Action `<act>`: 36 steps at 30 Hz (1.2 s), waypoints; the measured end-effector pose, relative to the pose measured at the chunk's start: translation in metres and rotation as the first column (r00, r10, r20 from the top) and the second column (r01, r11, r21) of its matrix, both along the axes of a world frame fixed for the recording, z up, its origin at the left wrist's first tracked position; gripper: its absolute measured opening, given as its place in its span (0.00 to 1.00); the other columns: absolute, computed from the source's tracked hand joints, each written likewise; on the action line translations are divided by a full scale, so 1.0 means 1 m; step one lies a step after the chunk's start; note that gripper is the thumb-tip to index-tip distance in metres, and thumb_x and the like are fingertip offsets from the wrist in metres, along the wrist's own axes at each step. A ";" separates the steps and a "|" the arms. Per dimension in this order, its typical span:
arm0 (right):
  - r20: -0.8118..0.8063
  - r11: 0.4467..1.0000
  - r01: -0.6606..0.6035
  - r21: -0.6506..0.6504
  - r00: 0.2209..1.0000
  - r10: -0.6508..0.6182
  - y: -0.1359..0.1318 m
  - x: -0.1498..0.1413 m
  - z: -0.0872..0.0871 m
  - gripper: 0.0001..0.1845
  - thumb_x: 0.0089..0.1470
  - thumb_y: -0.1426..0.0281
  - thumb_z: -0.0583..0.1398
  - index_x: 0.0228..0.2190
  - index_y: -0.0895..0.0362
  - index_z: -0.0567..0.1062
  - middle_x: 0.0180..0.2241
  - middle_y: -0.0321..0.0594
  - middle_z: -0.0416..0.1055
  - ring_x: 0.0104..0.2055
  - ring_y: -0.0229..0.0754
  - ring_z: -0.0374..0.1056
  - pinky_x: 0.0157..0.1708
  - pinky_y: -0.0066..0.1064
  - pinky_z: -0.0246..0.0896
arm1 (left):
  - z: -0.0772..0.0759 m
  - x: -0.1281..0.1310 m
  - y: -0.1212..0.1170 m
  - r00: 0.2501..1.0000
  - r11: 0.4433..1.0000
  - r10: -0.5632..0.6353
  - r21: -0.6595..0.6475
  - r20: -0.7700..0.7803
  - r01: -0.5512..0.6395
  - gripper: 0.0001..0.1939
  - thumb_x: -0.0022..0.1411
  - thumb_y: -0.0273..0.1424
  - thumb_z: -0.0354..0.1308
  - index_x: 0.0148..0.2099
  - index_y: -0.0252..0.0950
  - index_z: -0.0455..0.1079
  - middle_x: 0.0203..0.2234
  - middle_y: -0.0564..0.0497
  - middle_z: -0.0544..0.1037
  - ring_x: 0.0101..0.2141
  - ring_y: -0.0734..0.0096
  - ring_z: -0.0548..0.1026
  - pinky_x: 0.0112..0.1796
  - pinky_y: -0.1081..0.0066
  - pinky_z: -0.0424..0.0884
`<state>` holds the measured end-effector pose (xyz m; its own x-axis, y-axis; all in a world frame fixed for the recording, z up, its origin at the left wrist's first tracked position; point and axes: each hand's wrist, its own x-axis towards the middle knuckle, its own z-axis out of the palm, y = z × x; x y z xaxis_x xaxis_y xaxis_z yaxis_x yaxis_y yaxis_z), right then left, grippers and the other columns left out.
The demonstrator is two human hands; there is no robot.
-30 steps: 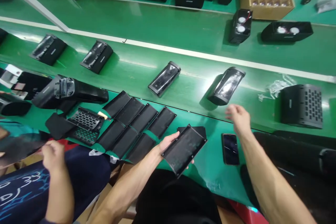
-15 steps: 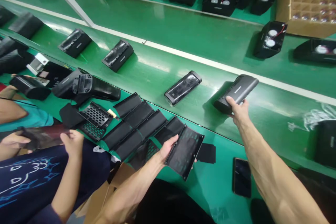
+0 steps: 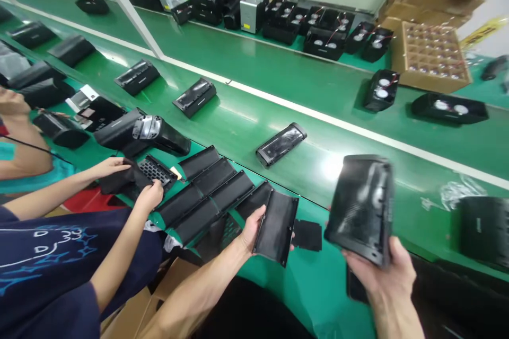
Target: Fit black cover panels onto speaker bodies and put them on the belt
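Note:
My left hand (image 3: 253, 230) grips a black speaker grille panel (image 3: 277, 228) by its edges, its concave inner side turned up. In my right hand (image 3: 384, 270) is a black speaker housing (image 3: 360, 204), raised above the bench edge and tilted, its shiny, open-looking face toward me; motion blurs it slightly. Several similar black panels (image 3: 214, 177) lie in overlapping rows left of my left hand. A flat black sheet (image 3: 309, 235) rests on the green bench just right of the panel I hold. Partly hidden below the housing is a phone (image 3: 355, 283).
Another speaker housing (image 3: 281, 144) lies on the green conveyor (image 3: 238, 111), with more farther left. A co-worker's hands (image 3: 149, 196) handle black cloth at a perforated grille (image 3: 155, 169). Across the line stands a divided carton (image 3: 435, 82). A clear plastic bag (image 3: 461, 190) lies at right.
My right hand has lifted the housing off the conveyor, drawn it closer and turned its shiny face toward me. The left hand keeps its panel, tilted slightly differently. The view has tipped upward.

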<state>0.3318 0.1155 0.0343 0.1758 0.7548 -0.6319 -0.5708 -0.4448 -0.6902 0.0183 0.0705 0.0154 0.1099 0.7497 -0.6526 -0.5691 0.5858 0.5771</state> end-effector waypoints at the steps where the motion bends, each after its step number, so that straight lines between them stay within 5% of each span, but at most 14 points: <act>1: 0.009 0.999 -0.030 -0.040 0.999 0.030 -0.019 -0.002 0.003 0.29 0.47 0.51 0.69 0.49 0.48 0.82 0.35 0.41 0.85 0.41 0.58 0.81 0.50 0.58 0.74 | -0.005 0.020 -0.002 0.987 0.998 -0.050 -0.032 0.150 0.056 0.31 0.70 0.53 0.50 0.51 0.31 0.79 0.43 0.40 0.84 0.49 0.39 0.80 0.44 0.50 0.76; 4: 0.049 0.975 -0.210 -0.073 0.976 0.214 -0.059 -0.013 0.010 0.38 0.45 0.53 0.71 0.57 0.51 0.78 0.40 0.46 0.85 0.46 0.64 0.80 0.54 0.58 0.72 | -0.017 0.050 -0.011 0.911 0.994 -0.077 -0.042 0.405 0.103 0.37 0.66 0.60 0.47 0.51 0.34 0.80 0.39 0.40 0.86 0.50 0.34 0.80 0.47 0.45 0.74; 8: 0.204 0.912 -0.407 -0.037 0.891 0.406 -0.086 -0.028 0.031 0.46 0.54 0.51 0.67 0.69 0.48 0.63 0.63 0.46 0.73 0.66 0.64 0.65 0.64 0.57 0.62 | -0.026 0.062 -0.023 0.887 0.999 0.004 -0.049 0.463 0.021 0.35 0.62 0.58 0.57 0.50 0.31 0.80 0.39 0.39 0.86 0.51 0.37 0.80 0.55 0.47 0.71; 11: 0.400 0.868 -0.496 -0.032 0.789 0.466 -0.095 -0.038 0.049 0.52 0.53 0.50 0.68 0.72 0.45 0.55 0.71 0.41 0.60 0.73 0.61 0.54 0.69 0.54 0.52 | -0.028 0.078 -0.031 0.852 0.999 0.015 -0.045 0.523 0.010 0.37 0.57 0.58 0.64 0.50 0.28 0.79 0.42 0.36 0.85 0.53 0.40 0.79 0.59 0.50 0.68; 16: 0.616 0.808 -0.575 -0.127 0.593 0.519 -0.099 -0.050 0.064 0.61 0.50 0.46 0.69 0.74 0.46 0.47 0.72 0.44 0.58 0.70 0.62 0.58 0.64 0.54 0.60 | -0.017 0.100 -0.042 0.825 0.999 -0.034 0.027 0.563 0.023 0.41 0.51 0.61 0.68 0.51 0.29 0.79 0.48 0.35 0.84 0.56 0.40 0.77 0.61 0.50 0.66; 22: 0.756 0.754 -0.615 -0.230 0.375 0.537 -0.104 -0.056 0.066 0.60 0.49 0.43 0.66 0.74 0.48 0.49 0.66 0.48 0.66 0.63 0.65 0.67 0.55 0.54 0.69 | -0.002 0.108 -0.047 0.840 0.989 0.031 0.107 0.542 -0.105 0.42 0.47 0.55 0.75 0.58 0.35 0.76 0.47 0.38 0.84 0.53 0.42 0.79 0.60 0.49 0.67; 30: 0.810 0.710 -0.648 -0.274 0.242 0.534 -0.110 -0.056 0.052 0.59 0.53 0.44 0.64 0.75 0.50 0.47 0.68 0.50 0.62 0.66 0.63 0.64 0.61 0.53 0.62 | -0.007 0.117 -0.051 0.863 0.964 0.103 0.163 0.494 -0.209 0.42 0.46 0.53 0.76 0.58 0.36 0.74 0.48 0.37 0.83 0.52 0.43 0.80 0.58 0.50 0.69; 36: 0.736 0.683 -0.671 -0.289 0.301 0.606 -0.099 -0.049 0.048 0.62 0.52 0.43 0.65 0.75 0.49 0.42 0.71 0.49 0.57 0.69 0.63 0.60 0.65 0.54 0.56 | -0.009 0.124 -0.048 0.894 0.984 0.077 0.110 0.442 -0.139 0.47 0.43 0.57 0.76 0.59 0.36 0.72 0.44 0.39 0.83 0.48 0.46 0.81 0.54 0.52 0.72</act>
